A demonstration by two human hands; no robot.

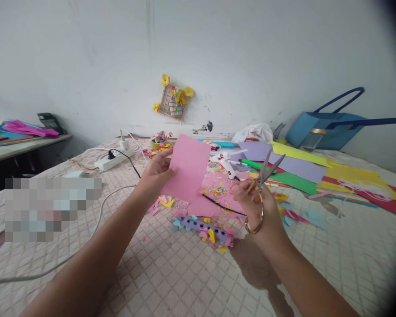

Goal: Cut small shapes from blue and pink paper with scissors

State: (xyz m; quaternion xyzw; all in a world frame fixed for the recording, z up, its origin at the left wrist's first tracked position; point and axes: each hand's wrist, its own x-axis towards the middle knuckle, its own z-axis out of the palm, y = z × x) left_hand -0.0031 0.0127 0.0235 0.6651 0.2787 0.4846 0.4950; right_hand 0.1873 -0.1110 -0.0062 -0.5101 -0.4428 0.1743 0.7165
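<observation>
My left hand (pixel 158 171) pinches the left edge of a pink paper sheet (pixel 189 167), thumb in front and fingers behind, holding it upright above the table. In my right hand (pixel 255 200) is a pair of scissors (pixel 267 171), its blades apart and pointing up, away from the paper. Below and between the hands lies a purple paper strip (pixel 201 225) with dark dots, with small colored cutouts around it. A white hot glue gun (pixel 226 164) rests behind my right hand, near another pink sheet (pixel 204 207) strewn with scraps.
Colored paper sheets (pixel 303 169) and a blue bag (pixel 326 130) are at the right. A white power strip (pixel 115 159) with plugs stands at the left, its cable (pixel 100 211) crossing the table. A small pot of paper flowers (pixel 160 138) sits at the back.
</observation>
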